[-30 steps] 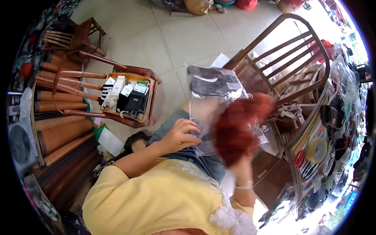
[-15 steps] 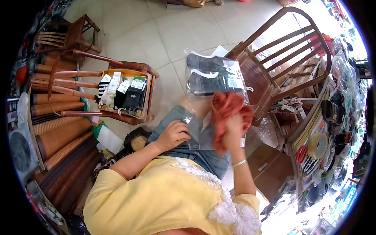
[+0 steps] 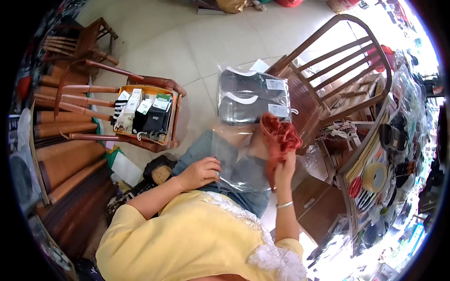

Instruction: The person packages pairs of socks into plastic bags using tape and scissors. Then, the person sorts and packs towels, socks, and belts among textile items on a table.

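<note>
A clear plastic bag (image 3: 225, 159) lies across my lap, and its far part holds dark packed items (image 3: 243, 110) with white curved pieces and labels. The fingers of my left hand (image 3: 202, 172) are curled closed on the bag's near left edge. My right hand (image 3: 284, 171) is wrapped round a crumpled red cloth (image 3: 277, 136), which hangs over the right side of the bag. Part of the cloth covers the far right corner of the bag's empty section.
Left of my lap, a yellow tray (image 3: 175, 112) of labelled socks sits on a wooden chair (image 3: 161, 82). Another wooden chair (image 3: 300, 93) stands at the right, with a cardboard box (image 3: 318, 201) below it. Tape (image 3: 375, 177) and red-handled scissors (image 3: 355, 187) lie on the right-hand shelf.
The red cloth has gone from a blurred sweep over the bag to a bunched shape at its right side. The bag's dark items show more fully. My left hand has shifted slightly left.
</note>
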A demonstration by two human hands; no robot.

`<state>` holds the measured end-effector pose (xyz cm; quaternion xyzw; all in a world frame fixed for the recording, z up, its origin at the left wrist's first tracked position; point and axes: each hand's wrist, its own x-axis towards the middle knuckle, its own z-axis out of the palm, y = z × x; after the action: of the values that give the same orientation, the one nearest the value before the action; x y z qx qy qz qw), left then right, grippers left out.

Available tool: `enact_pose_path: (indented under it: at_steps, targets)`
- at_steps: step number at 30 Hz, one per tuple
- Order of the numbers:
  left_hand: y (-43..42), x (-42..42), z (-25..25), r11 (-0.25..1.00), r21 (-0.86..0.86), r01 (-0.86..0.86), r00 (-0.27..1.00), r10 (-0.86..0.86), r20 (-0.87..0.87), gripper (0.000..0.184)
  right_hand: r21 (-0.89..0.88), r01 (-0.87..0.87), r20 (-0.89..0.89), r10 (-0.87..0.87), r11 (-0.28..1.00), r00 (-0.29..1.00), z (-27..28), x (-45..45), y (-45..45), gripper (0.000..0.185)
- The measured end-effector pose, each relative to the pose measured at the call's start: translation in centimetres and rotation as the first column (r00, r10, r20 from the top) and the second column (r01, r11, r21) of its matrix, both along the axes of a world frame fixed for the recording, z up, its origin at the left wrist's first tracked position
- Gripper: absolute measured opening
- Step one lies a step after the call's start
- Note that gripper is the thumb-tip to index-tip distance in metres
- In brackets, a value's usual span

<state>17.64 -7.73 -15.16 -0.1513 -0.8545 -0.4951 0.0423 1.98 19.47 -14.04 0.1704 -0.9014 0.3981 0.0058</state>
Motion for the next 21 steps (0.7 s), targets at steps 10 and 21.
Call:
enact_pose_path:
  at_steps: [10, 21]
  targets:
    - [-0.6, 3.9, -0.3, 0.956, 0.286, 0.072, 0.917, -0.176, 0.358, 0.009, 0.336, -0.230, -0.182, 0.303, 0.913, 0.936, -0.3, -9.5, -10.4, 0.049]
    - [-0.6, 4.0, -0.8, 0.947, 0.318, 0.037, 0.892, -0.175, 0.418, 0.006, 0.121, -0.631, 0.107, 0.622, 0.766, 0.775, 1.5, -2.5, -14.7, 0.039]
